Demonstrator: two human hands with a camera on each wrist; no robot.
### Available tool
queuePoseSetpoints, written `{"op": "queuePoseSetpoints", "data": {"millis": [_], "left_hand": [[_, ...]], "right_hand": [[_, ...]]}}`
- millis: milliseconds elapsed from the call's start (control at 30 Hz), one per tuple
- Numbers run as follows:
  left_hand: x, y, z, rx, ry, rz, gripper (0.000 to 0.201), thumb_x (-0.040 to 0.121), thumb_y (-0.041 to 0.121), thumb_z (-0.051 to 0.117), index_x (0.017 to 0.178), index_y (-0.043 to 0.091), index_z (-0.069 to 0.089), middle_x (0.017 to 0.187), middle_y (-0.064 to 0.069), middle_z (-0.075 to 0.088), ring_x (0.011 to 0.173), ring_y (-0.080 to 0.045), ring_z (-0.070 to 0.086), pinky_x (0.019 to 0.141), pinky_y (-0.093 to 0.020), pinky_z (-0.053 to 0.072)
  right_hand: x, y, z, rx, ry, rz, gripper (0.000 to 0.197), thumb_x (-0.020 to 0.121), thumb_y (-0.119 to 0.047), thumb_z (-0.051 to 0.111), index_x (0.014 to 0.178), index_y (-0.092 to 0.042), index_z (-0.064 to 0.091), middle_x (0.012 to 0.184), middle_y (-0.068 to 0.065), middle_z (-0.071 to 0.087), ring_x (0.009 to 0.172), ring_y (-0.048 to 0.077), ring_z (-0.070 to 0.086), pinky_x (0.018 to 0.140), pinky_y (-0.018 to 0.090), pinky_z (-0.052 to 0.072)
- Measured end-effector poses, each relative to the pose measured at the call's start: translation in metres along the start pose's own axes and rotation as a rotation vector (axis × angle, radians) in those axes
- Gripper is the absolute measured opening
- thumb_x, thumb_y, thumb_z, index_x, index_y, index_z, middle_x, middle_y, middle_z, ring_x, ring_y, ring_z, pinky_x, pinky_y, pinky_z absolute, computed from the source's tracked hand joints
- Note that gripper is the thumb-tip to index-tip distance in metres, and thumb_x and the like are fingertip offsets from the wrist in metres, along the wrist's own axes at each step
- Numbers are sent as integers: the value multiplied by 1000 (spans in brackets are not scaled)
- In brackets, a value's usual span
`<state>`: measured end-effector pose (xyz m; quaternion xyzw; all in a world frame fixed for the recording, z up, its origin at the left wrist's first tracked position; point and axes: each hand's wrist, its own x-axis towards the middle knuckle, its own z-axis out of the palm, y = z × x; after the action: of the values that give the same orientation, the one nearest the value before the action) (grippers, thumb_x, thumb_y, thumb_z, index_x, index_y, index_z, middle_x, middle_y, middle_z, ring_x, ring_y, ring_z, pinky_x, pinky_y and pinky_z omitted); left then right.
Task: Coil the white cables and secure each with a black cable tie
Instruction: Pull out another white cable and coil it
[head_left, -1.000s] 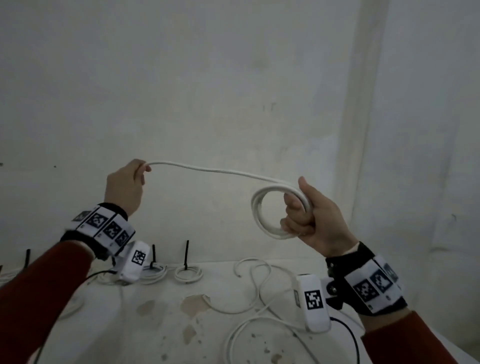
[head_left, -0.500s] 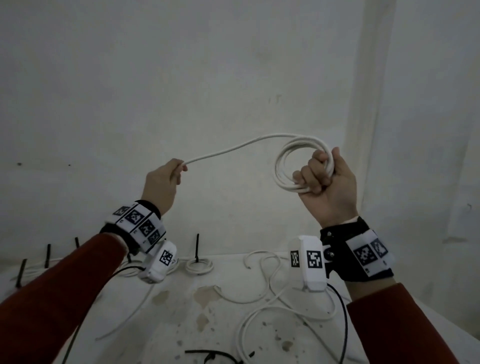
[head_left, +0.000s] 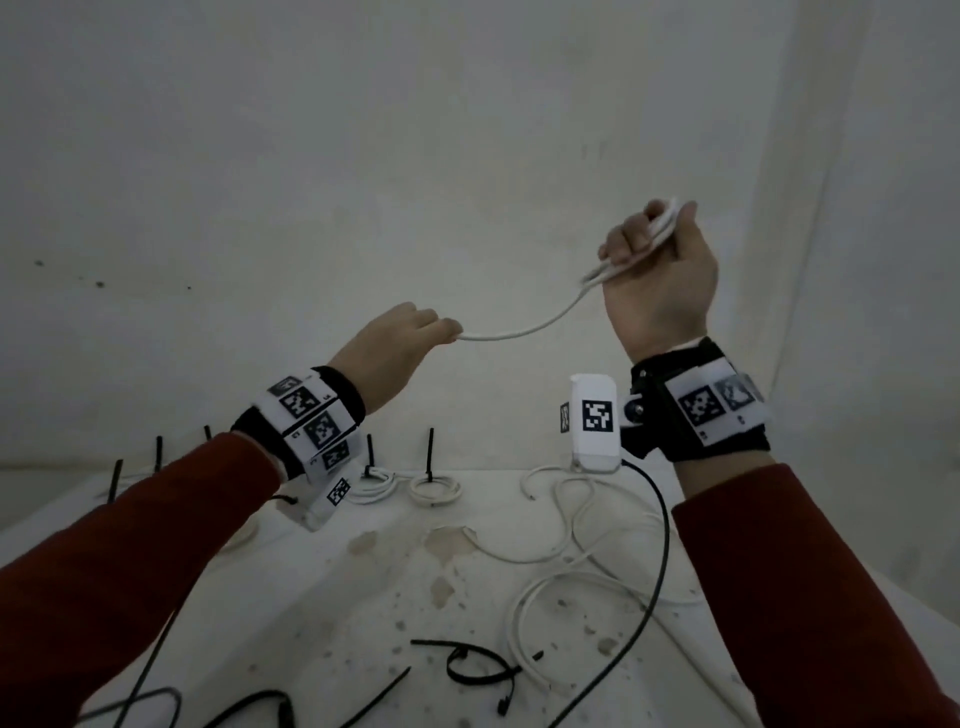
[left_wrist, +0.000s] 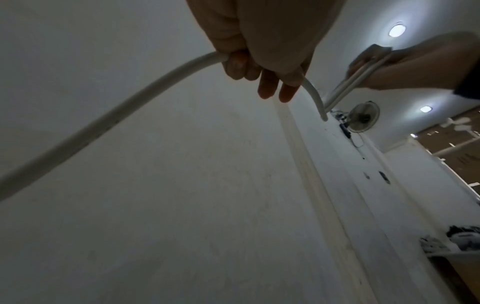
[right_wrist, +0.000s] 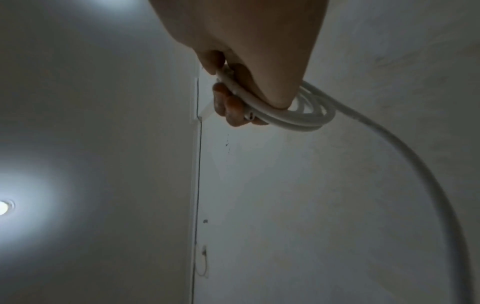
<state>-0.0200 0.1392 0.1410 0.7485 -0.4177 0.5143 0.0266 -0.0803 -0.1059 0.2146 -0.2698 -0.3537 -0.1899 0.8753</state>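
Both hands are raised in front of the wall with one white cable (head_left: 524, 328) strung between them. My right hand (head_left: 655, 270) grips a small coil of that cable (right_wrist: 298, 118), several loops held between thumb and curled fingers. My left hand (head_left: 400, 343) pinches the cable's free end (left_wrist: 124, 115), lower and to the left; a short tail (left_wrist: 315, 98) pokes out past its fingers. Loose white cables (head_left: 566, 525) and black cable ties (head_left: 478, 670) lie on the table below.
Tied white coils (head_left: 434, 491) with upright black tie tails stand along the far edge of the stained white table (head_left: 363, 597). A black sensor wire (head_left: 657, 561) hangs from my right wrist. The wall is close behind.
My left hand has moved right and down toward the right hand, shortening the free span. My right hand has risen and turned, so the coil now shows edge-on.
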Motion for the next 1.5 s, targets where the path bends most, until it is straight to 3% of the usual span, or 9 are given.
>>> {"op": "queuePoseSetpoints", "data": {"millis": [100, 200, 467, 533, 667, 833, 1000, 1267, 1500], "left_hand": [[5, 2, -13, 49, -13, 120, 26, 82, -10, 48, 99, 7, 58, 72, -9, 57, 61, -24, 45, 59, -22, 25], [9, 6, -26, 57, -55, 191, 25, 86, -2, 37, 98, 6, 58, 72, -9, 57, 60, -25, 47, 54, -29, 37], [2, -5, -50, 89, -38, 87, 15, 91, 17, 51, 90, 5, 60, 75, -11, 59, 63, -27, 54, 48, -32, 45], [-3, -12, -56, 146, -69, 95, 6, 89, 15, 54, 95, 13, 55, 76, -9, 58, 63, -27, 53, 45, -29, 39], [-9, -20, -60, 189, -102, 94, 31, 82, 4, 62, 106, 21, 52, 79, -8, 56, 57, -25, 49, 47, -25, 29], [-17, -33, -58, 94, -78, -11, 61, 83, -4, 60, 130, 33, 44, 85, -5, 57, 55, -25, 50, 47, -30, 43], [-46, -43, -46, 36, -51, -201, 77, 85, -8, 55, 141, 37, 27, 89, -3, 58, 70, -23, 61, 52, -39, 54], [-91, -30, -8, 9, -63, -260, 94, 71, -22, 56, 145, 27, 24, 82, -4, 54, 54, -22, 51, 41, -31, 48], [-108, -2, -10, 226, -217, -154, 90, 46, -21, 72, 127, 11, 51, 85, -3, 59, 45, -20, 51, 28, -22, 30]], "right_hand": [[2, 26, 3, -147, 61, 11, 31, 105, -27, 30, 83, -8, 43, 58, 1, 42, 49, 13, 39, 52, 24, 35], [-4, 55, 1, -558, 26, -11, 28, 105, -20, 33, 81, -10, 44, 59, 1, 47, 47, 12, 43, 49, 25, 37], [-38, 96, -17, -1535, -475, 204, 22, 101, -29, 40, 87, -14, 47, 68, -3, 63, 54, 15, 54, 57, 23, 43], [-43, 93, -16, -1453, -494, 300, 29, 103, -30, 37, 86, -10, 50, 65, -1, 58, 52, 13, 48, 55, 26, 40], [-54, 89, -9, -1326, -493, 361, 53, 104, -42, 27, 72, -12, 56, 53, -9, 46, 46, 5, 39, 50, 18, 32], [-68, 78, -5, -1093, -404, 432, 64, 103, -45, 28, 54, -11, 52, 41, -4, 37, 35, 8, 28, 39, 18, 20], [-75, 60, -14, -611, -219, 465, 59, 97, -46, 34, 48, -18, 51, 34, -6, 24, 32, 9, 16, 52, 36, 6], [-70, 28, -9, -88, -74, 279, 54, 100, -39, 22, 60, -17, 50, 36, -7, 26, 32, 11, 16, 48, 26, 27], [-46, 24, -18, -104, 25, 75, 27, 102, -24, 31, 83, -13, 45, 58, -3, 40, 52, 13, 33, 59, 24, 32]]}}
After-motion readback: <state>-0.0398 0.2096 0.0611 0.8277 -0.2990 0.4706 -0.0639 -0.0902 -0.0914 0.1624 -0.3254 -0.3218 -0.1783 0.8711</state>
